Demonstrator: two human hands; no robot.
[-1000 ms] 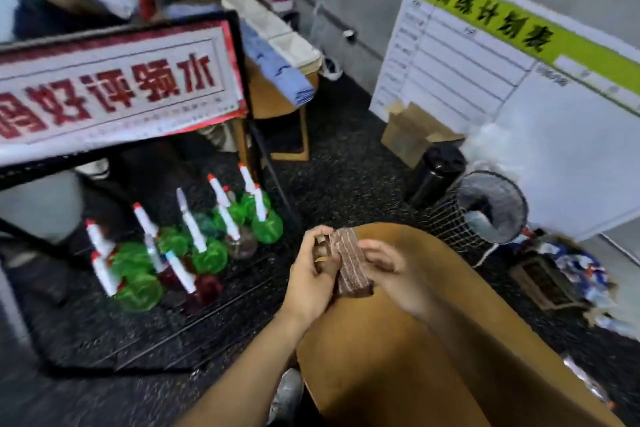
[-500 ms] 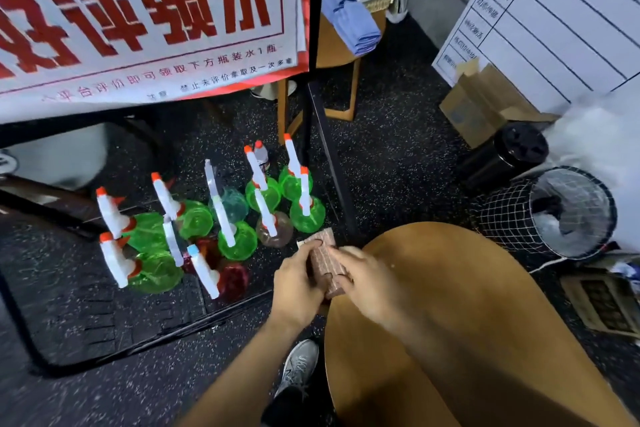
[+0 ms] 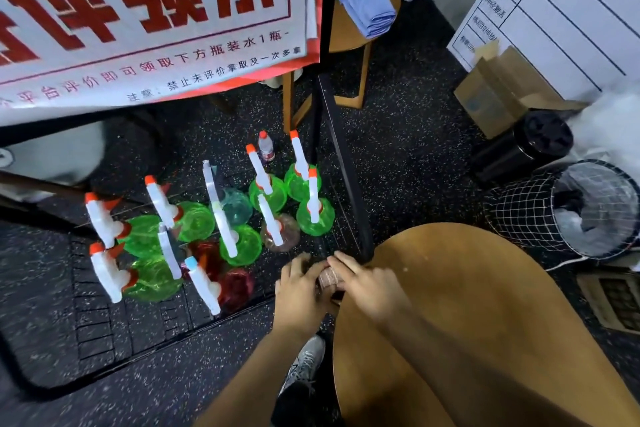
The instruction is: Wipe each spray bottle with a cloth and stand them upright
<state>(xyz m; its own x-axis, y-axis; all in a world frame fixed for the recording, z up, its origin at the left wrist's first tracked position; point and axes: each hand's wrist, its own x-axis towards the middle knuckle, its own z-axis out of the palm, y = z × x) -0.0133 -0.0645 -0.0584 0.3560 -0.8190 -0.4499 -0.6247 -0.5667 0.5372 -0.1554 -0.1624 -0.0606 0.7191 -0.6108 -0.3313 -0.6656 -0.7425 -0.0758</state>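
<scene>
Nearest the camera, a person's grey shoe (image 3: 304,366) rests on the dark speckled floor (image 3: 408,156), beside the rounded edge of a brown wooden table (image 3: 467,322). Both forearms reach forward over that edge. The left hand (image 3: 300,291) and the right hand (image 3: 363,282) meet at the table's far tip, with a small brownish folded cloth (image 3: 328,279) pinched between them; fingers of both hands curl over it so that only a narrow strip of fabric shows.

Just beyond the hands, on a black wire shelf (image 3: 104,333) low to the floor, stands a cluster of spray bottles (image 3: 239,246). All appear upright, their white trigger heads with orange tips pointing up toward the camera. Most bodies are bright green; two nearer ones are dark red, one toward the middle is pale blue-green, and one beside the green ones looks clear brownish. A small water bottle (image 3: 266,146) with a red cap stands behind the cluster.

To the right sit a wire mesh bin (image 3: 519,215) lined with plastic, a black container (image 3: 523,146) and an open cardboard box (image 3: 495,94). Farther off hang a white banner (image 3: 149,17) with large red characters, folded blue fabric (image 3: 367,3) on a wooden stool, and a white chart board (image 3: 568,7) at the upper right.
</scene>
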